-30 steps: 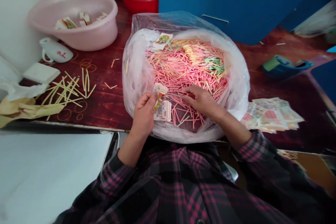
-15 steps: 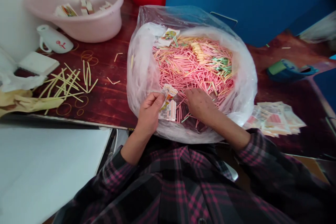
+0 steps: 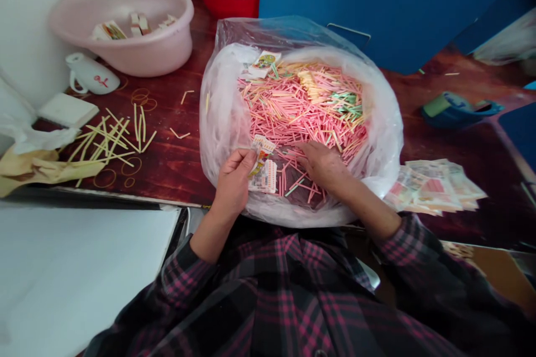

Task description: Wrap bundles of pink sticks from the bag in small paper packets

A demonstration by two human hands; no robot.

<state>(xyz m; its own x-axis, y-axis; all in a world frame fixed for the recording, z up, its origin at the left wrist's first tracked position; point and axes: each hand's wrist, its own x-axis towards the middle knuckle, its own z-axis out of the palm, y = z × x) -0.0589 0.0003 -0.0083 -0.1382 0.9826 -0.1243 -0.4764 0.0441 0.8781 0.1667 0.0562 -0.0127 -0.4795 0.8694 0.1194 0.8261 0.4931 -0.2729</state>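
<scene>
A clear plastic bag (image 3: 218, 122) with a rolled-down rim holds a heap of short sticks (image 3: 288, 111), mostly pink, some yellow and green. My left hand (image 3: 235, 178) pinches a small printed packet (image 3: 263, 148) over the bag's near left side. Below it lies another printed packet (image 3: 268, 175). My right hand (image 3: 322, 164) is at the near edge of the heap, palm down, its fingertips among the sticks; whether they grip any is hidden. A printed packet (image 3: 267, 60) rests at the bag's far left.
At the left stand a pink basin (image 3: 167, 47), a white jug (image 3: 96, 79), and loose yellow strips (image 3: 109, 136) with rubber bands. A red basin (image 3: 238, 5) is behind. Flat packets (image 3: 439, 184) and a blue container (image 3: 460, 117) lie at the right.
The whole view has shifted slightly. My right hand stays at the heap's near edge, with its fingers a little differently placed; my left hand keeps its hold on the packet.
</scene>
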